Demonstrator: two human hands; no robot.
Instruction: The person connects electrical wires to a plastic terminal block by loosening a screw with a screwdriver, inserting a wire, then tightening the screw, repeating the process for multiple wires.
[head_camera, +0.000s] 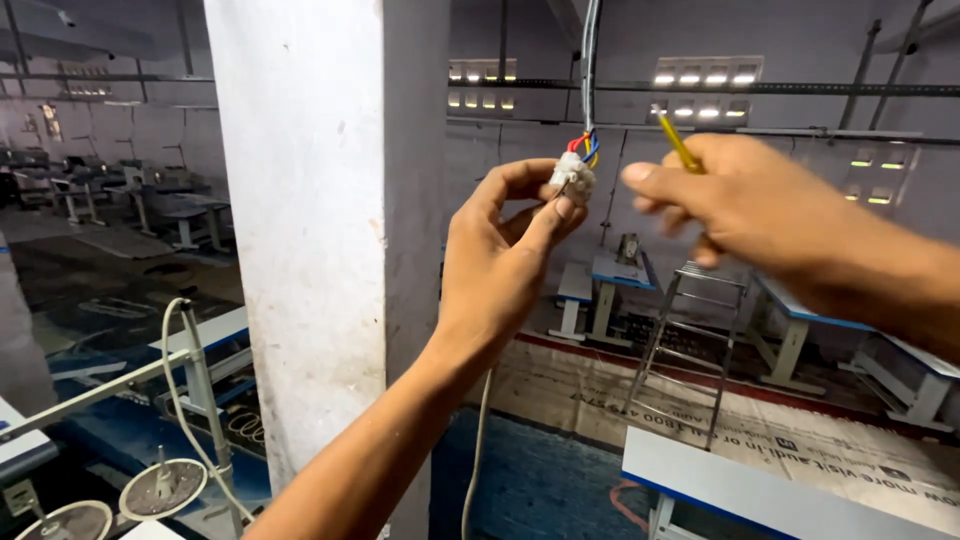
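Observation:
My left hand (505, 245) is raised and pinches a small white connector block (575, 176) between thumb and fingers. Red, blue and yellow wires (586, 147) run from the block up into a grey cable (590, 50) that hangs from above. My right hand (715, 195) is just to the right of the block, fingers closed around a thin yellow tool (677, 140) whose end sticks up above the knuckles. The tool's other end is hidden behind the hand.
A white concrete pillar (320, 220) stands right beside my left arm. A white-topped table with a blue edge (760, 485) is at the lower right, and a metal stand (695, 340) behind it. Rows of work tables (150, 200) fill the dim hall.

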